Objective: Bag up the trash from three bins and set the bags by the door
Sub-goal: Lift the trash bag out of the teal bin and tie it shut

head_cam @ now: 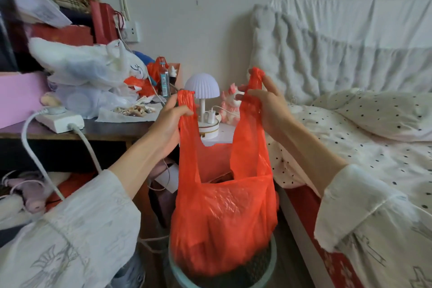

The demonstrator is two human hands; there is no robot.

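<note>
- Your left hand (171, 116) grips the left handle (185, 100) of the red bag (222, 217), fingers curled round the bunched plastic, the loop's top sticking up above your fist.
- Your right hand (266, 105) pinches the right handle (256, 79) a little higher, between thumb and fingertips.
- The two handles stand apart, with the bag's mouth open between them.
- From both grips the bag hangs straight down, its long axis upright and its full belly well below your hands.
- The bag's bottom sits in or just above the mouth of the pale green bin (271, 262); I cannot tell whether it has cleared the rim.
- My judgement: the next move is bringing the handles together to tie them, and neither hand is clearly nearer.
- The bed (350, 147) lies to the right of your right grip and the cluttered desk (70, 131) to the left of your left.
</note>
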